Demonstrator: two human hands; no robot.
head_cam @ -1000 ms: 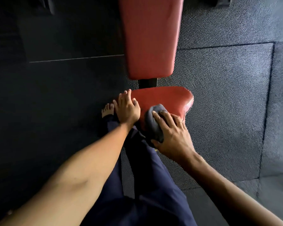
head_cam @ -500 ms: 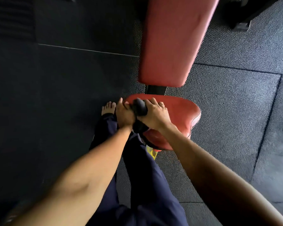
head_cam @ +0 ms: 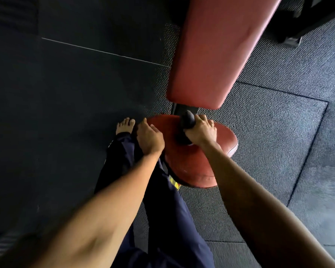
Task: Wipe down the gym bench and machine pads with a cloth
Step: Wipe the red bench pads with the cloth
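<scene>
The gym bench has a red seat pad (head_cam: pixel 199 167) close to me and a long red back pad (head_cam: pixel 217 53) running away to the upper right. My right hand (head_cam: pixel 201 130) grips a bunched dark grey cloth (head_cam: pixel 186 122) at the seat pad's far edge, just below the gap to the back pad. My left hand (head_cam: pixel 149 138) rests on the seat pad's left edge, its fingers lying over the rim and holding nothing else.
Dark rubber floor tiles (head_cam: pixel 278 122) surround the bench. My bare foot (head_cam: pixel 125 125) and dark blue trouser leg (head_cam: pixel 162 200) stand just left of the seat. A black machine frame foot (head_cam: pixel 292 40) sits at the top right.
My right hand has carried the cloth from the seat pad's near middle over to its left edge and then to its far edge. My left hand stays on the seat's left side.
</scene>
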